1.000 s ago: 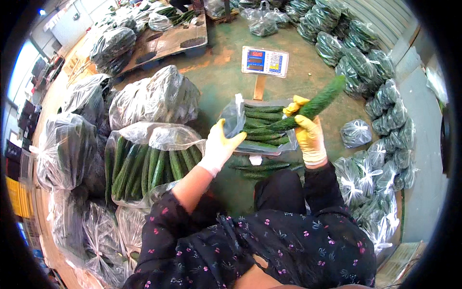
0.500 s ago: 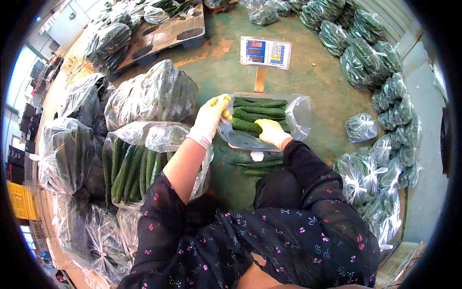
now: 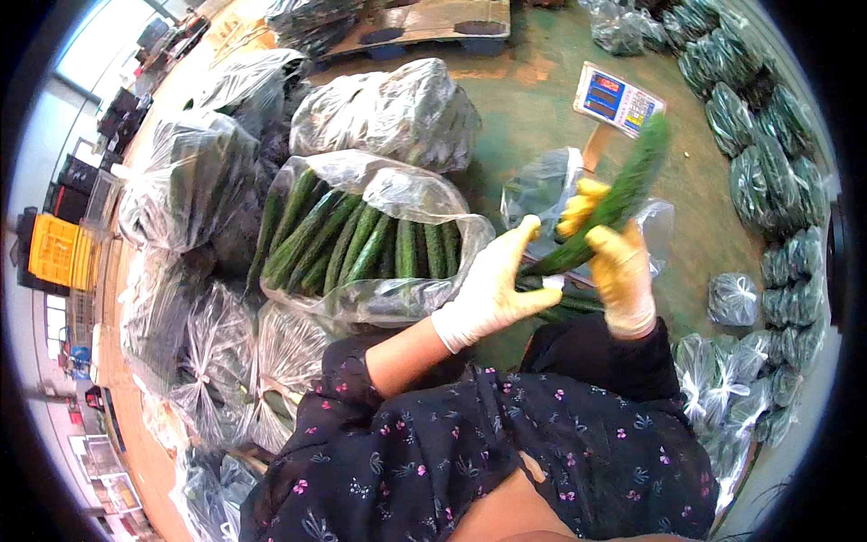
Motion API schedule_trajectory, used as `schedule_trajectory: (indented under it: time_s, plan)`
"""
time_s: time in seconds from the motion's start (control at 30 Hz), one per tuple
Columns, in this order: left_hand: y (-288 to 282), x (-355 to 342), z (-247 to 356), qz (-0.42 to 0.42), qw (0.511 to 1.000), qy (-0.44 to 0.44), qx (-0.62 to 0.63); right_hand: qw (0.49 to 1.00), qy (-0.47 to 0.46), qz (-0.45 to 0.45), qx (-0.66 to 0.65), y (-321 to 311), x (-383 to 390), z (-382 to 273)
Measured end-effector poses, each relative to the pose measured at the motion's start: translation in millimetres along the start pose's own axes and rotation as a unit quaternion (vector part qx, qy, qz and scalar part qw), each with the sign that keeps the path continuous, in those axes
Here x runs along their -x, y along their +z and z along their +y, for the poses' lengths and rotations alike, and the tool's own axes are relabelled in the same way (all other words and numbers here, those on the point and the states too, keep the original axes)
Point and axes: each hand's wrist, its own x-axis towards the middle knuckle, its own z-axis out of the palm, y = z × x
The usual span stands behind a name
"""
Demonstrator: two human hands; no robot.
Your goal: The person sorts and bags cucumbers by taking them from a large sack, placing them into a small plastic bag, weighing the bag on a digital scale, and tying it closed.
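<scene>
A long dark-green cucumber (image 3: 638,173) is gripped in my right hand (image 3: 614,257), tilted with its far end up to the right in front of the scale display. Both hands wear pale gloves with yellow fingers. My left hand (image 3: 506,287) is open, thumb and fingers apart, near the cucumber's lower end and holding nothing. Behind the hands, a see-through plastic bag (image 3: 542,191) lies on the weighing scale, mostly hidden by the cucumber and right hand. More cucumbers (image 3: 578,303) lie below the scale by my knees. To the left, a large open bag holds several cucumbers (image 3: 361,237).
The scale's display (image 3: 619,98) stands on a post at the far side. Big filled plastic bags (image 3: 388,113) crowd the left. Small tied bags (image 3: 768,194) line the right wall, and a single bag (image 3: 732,299) sits apart. A wooden pallet (image 3: 424,23) is at the back.
My view has turned left. My right hand has lifted a cucumber from the scale area. My left hand has let go of the bag there and moved nearer to me.
</scene>
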Motion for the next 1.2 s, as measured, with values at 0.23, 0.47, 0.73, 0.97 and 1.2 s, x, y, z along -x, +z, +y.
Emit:
schedule_trajectory:
  time_s: [0.23,0.47,0.73,0.97,1.2]
  plan:
    - [-75.9,50.1,-31.0,0.077,0.974,-0.174,-0.126,0.828,-0.116,-0.086,0.541,9.8,1.6,12.2]
    - [-211.0,97.9,-131.9,0.106,0.862,-0.192,-0.458,0.724,-0.093,0.156,0.665,-106.7,19.8,-16.3]
    - [-124.1,28.1,-117.1,0.133,0.898,-0.020,-0.419,0.588,0.040,0.299,0.750,-163.1,20.8,12.2]
    - [53.8,-96.0,-60.3,0.000,0.982,-0.038,-0.187,0.690,0.166,0.359,0.606,-214.4,6.1,20.3]
    - [42.6,-162.7,-54.4,-0.048,0.949,-0.264,0.167,0.975,0.017,0.217,-0.050,-222.2,-19.8,-29.1]
